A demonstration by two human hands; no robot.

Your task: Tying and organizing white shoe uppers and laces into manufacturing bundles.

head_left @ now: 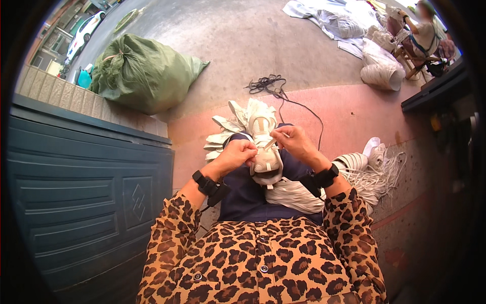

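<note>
Pink floor (349, 112), cream mesh shoe (261, 126), right hand (296, 143) pinching flat lace (270, 145), left hand (234, 156) pinched closed, hold unclear

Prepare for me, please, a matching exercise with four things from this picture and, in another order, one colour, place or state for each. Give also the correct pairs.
Things
1. sack
2. shoe
3. cord
4. door

Descriptions
A. black, lying loose on the floor
B. dark blue, with raised panels
C. green, gathered at its top
D. between the left hand and the right hand

Right pairs: 1-C, 2-D, 3-A, 4-B
</note>
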